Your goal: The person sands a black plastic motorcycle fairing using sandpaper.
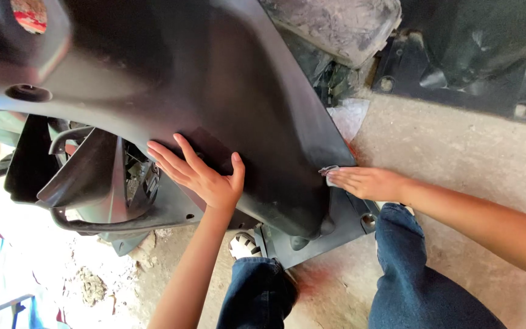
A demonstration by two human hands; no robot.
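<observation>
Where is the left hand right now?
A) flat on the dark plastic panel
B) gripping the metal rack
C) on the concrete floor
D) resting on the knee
A: the left hand lies palm-down with fingers spread on the dark plastic panel, while the right hand presses a small grey piece at the panel's edge.

Two hands, the left hand (205, 176) and right hand (366, 181), are showing, one large black panel (214, 79), and seemingly one small grey scrap (329, 171).

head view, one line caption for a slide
Left hand flat on a black plastic panel; right hand at its edge.
</observation>
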